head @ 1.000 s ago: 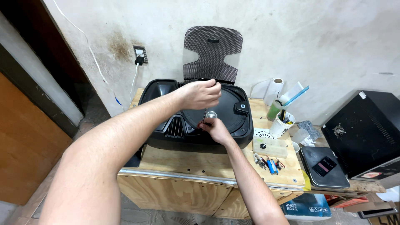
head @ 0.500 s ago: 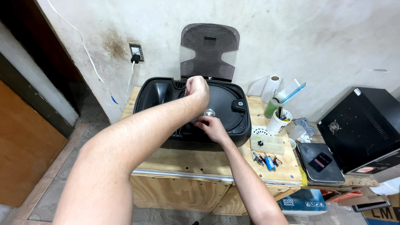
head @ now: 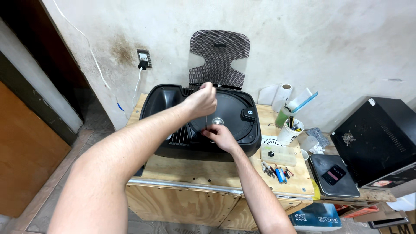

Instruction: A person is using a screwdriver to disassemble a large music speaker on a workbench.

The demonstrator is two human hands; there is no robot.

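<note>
A black speaker cabinet (head: 173,149) lies face up on a plywood workbench (head: 195,171), its round cone showing a shiny centre cap (head: 217,121). My left hand (head: 201,102) hovers above the cone with fingers pinched on the top of a thin wire (head: 207,120) that hangs straight down. My right hand (head: 222,137) rests on the cone beside the centre cap, fingertips curled at the wire's lower end. Whether they grip it is hidden. The cabinet's perforated black grille (head: 219,58) leans upright against the wall behind.
Right of the cabinet stand a paper roll (head: 284,93), a white cup of tools (head: 289,130), a clear plastic box (head: 277,155), loose small parts (head: 277,173) and a flat dark scale (head: 333,173). A black case (head: 377,138) sits far right. A wall socket (head: 143,58) holds a plug.
Both hands stay over the speaker cone. My left hand has shifted slightly while pinching the wire, and the view has moved a little.
</note>
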